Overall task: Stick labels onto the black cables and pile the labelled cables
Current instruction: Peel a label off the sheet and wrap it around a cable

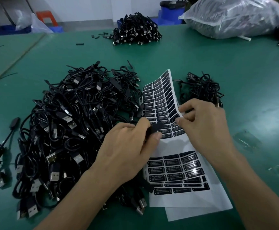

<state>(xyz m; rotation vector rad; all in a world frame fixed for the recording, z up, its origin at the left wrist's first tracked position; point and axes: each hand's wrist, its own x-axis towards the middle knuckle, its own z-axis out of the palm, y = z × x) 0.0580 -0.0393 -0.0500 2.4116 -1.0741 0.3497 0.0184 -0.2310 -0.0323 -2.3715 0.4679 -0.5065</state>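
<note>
The flat green table mat (218,80) is one plain colour, with a paler sheen toward the right. The big tangled heap of black cables (65,122) is black throughout, broken by silver metal plugs. The curled white paper label sheet (162,100) bears tight rows of black rounded-rectangle labels with white lettering, and its middle band is bare white. The small oblong black cable block (157,127) is plain black. Far off stand a blue plastic bin (170,15), a clear crinkled plastic bag (235,15) with dark contents, and what may be an orange-red plastic stool (46,17).

L hand (127,143): cable (157,127); R hand (203,120): labels (160,103)
</note>
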